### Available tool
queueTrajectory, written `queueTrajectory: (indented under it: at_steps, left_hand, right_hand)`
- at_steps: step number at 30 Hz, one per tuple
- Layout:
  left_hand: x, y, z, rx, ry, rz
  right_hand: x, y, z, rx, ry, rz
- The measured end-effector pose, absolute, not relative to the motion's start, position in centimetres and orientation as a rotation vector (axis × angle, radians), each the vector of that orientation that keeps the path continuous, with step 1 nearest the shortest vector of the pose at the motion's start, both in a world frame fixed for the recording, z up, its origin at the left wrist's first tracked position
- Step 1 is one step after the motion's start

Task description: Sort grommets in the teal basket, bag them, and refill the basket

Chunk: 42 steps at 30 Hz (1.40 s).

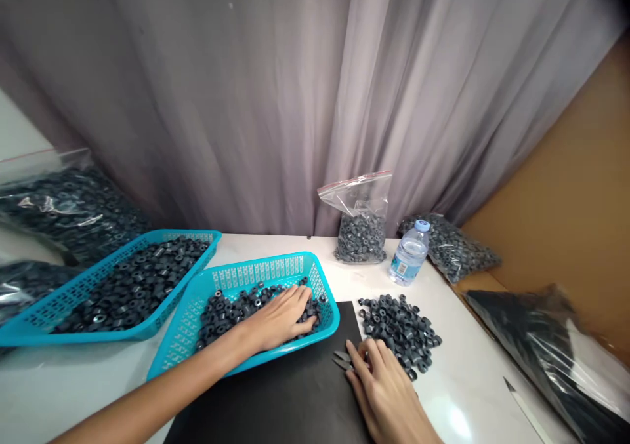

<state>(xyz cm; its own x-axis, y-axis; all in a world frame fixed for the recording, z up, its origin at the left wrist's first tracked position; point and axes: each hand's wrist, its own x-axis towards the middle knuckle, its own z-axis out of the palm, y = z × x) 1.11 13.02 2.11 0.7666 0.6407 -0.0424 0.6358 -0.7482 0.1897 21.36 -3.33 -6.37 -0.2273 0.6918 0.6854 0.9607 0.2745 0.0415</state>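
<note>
My left hand [290, 313] reaches into the nearer blue plastic basket [246, 273]. Its thumb is apart from the fingers, and the fingertips touch the small black ring-shaped parts [224, 313] there; nothing shows in its grasp. Over the right edge of the black mat [275, 398], my right hand [384, 385] is closed around a pair of small snips [342, 360]. Their two short metal blades point left and stand apart, while the handles are hidden in the hand. Just beyond this hand lies a loose pile of the same black parts [401, 329] on the white table.
A second blue basket [207, 247] of black parts stands at left, beside large filled plastic bags [79, 201]. At the back are a zip bag of parts [361, 234], a water bottle [411, 254] and another bag [455, 244]. A white pointed tool [526, 411] lies right.
</note>
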Motion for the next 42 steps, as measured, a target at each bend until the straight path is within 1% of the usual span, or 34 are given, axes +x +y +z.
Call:
queueTrajectory:
  at_steps: [3,6,9,13,15,17,21,26,29,32,37,42]
  left_hand:
    - [1.1,13.2,2.6,2.769,0.975,0.003]
    - [1.0,13.2,3.3,2.763,0.952,0.005]
    - [1.0,13.3,4.3,2.725,0.971,0.070]
    - [1.3,13.5,6.0,2.638,1.025,0.224]
    - [1.5,13.8,6.8,2.594,1.053,0.316]
    - [1.6,14.1,7.3,2.549,1.070,0.406]
    - [1.3,14.8,7.6,2.463,1.061,0.560]
    - [1.2,15.5,8.0,2.369,1.018,0.753]
    - [2.1,15.9,9.8,2.348,0.978,0.870]
    - [3.7,16.6,12.8,2.373,0.944,0.926]
    - [8.0,18.3,18.1,2.538,0.906,0.862]
    - [12.4,19.5,21.5,2.741,0.925,0.489]
  right_hand:
    - [21.5,-3.5,-6.2,-1.465,-1.998,-0.740]
    - [22.8,-2.4,-3.5,-1.509,-2.015,-0.623]
    - [25.0,1.3,2.8,-1.578,-2.018,-0.634]
    - [28.0,10.4,12.1,-1.650,-1.938,-0.772]
    - [29.1,15.0,15.0,-1.651,-1.939,-0.817]
    - [30.0,18.3,16.4,-1.672,-1.939,-0.838]
    - [31.2,20.8,16.3,-1.713,-1.968,-0.834]
    - [32.3,19.3,15.1,-1.679,-2.089,-0.722]
    - [32.3,17.5,14.4,-1.629,-2.129,-0.649]
    - [31.6,15.9,13.7,-1.575,-2.127,-0.612]
    - [29.9,14.2,12.3,-1.523,-2.017,-0.613]
    - [29.0,12.9,11.2,-1.490,-1.830,-0.611]
